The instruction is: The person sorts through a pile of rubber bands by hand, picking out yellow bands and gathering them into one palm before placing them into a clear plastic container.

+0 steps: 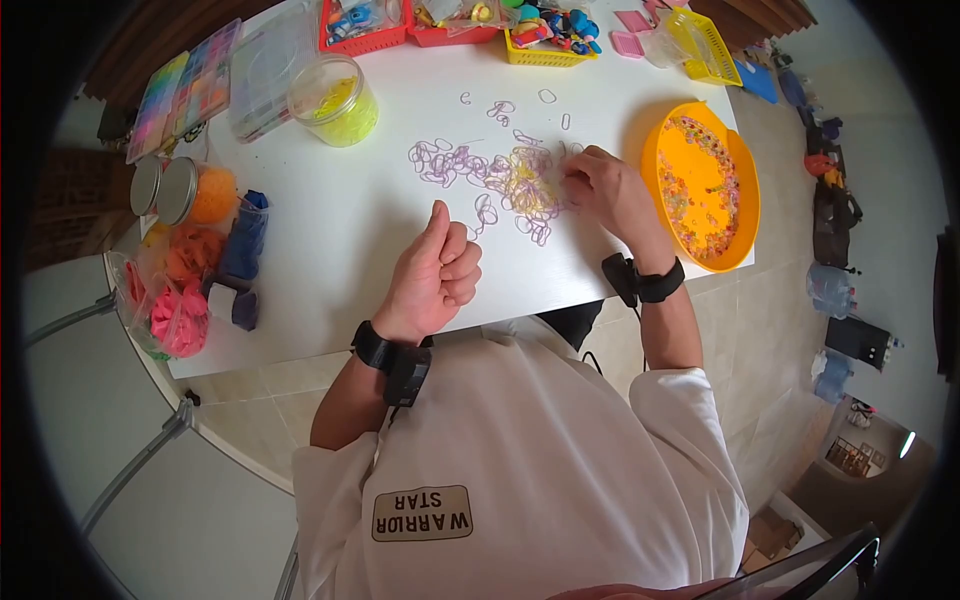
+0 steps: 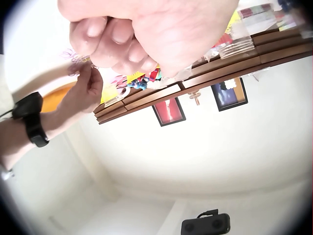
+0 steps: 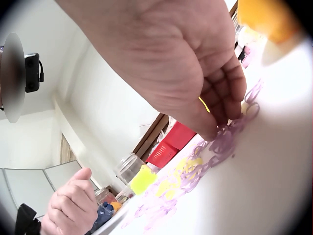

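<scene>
Thin purple loops (image 1: 452, 163) lie in a loose pile on the white table, with yellow loops (image 1: 524, 184) mixed into its right part. At the pile's right edge my right hand (image 1: 610, 192) reaches down, thumb and bent fingers pinching among purple loops (image 3: 224, 142) in the right wrist view. A thin yellow arc (image 3: 204, 104) shows between that thumb and the fingers. My left hand (image 1: 432, 275) is held up in front of the pile, fingers curled into the palm and thumb raised, with nothing visible in it. Its curled fingers (image 2: 105, 41) fill the top of the left wrist view.
An orange tray (image 1: 750, 190) with small beads stands close to my right forearm. A clear jar (image 1: 350, 115) of yellow loops is at the back left. Other jars and bags line the left edge; red baskets (image 1: 365, 43) and a yellow basket (image 1: 550, 58) stand along the back.
</scene>
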Demonstrator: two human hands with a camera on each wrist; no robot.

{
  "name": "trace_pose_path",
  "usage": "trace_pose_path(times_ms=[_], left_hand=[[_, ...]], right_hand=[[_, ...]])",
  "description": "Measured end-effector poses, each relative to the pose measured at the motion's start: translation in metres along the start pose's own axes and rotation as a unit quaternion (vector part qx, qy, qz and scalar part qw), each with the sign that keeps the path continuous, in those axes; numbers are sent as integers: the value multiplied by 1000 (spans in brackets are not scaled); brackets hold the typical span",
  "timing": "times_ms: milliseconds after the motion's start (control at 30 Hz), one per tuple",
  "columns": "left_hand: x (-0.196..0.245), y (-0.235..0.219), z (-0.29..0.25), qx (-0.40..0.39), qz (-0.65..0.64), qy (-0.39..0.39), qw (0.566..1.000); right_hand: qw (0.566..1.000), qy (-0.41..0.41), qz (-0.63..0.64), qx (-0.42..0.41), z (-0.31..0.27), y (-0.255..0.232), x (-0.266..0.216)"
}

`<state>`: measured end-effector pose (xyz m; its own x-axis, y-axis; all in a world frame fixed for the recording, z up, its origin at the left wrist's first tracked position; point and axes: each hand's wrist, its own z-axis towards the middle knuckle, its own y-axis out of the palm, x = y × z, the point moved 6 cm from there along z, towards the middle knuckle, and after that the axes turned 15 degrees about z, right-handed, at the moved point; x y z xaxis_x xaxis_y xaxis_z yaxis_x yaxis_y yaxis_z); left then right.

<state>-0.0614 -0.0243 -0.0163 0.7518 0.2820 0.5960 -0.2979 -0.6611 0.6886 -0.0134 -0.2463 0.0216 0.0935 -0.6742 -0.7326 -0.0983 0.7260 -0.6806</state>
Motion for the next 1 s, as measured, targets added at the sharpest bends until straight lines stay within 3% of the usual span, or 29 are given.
trace_pose_path(times_ms=[100,200,600,700,800,833,1000], left_hand=[[0,0,1,7,-18,-2,1000],[0,-1,2,8,-13,1,1000],[-3,0,6,-9,-16,1,1000],[-6,3,9,-10,11,-10,1000],[-9,16,12,-43,44,-29,998],[-11,17,13,-48,50,-36,997],[-17,21,14,-51,47,-64,996]], right_hand=[[999,7,33,33,-4,-7,-2],[997,67,45,13,-6,-13,0],[987,95,118,51,-11,-28,1],[995,19,96,22,-15,-26,-23],[976,-65,198,-57,-28,-3,-61],[970,-128,193,-78,-34,8,-74],[975,-189,95,-66,-36,31,-103]])
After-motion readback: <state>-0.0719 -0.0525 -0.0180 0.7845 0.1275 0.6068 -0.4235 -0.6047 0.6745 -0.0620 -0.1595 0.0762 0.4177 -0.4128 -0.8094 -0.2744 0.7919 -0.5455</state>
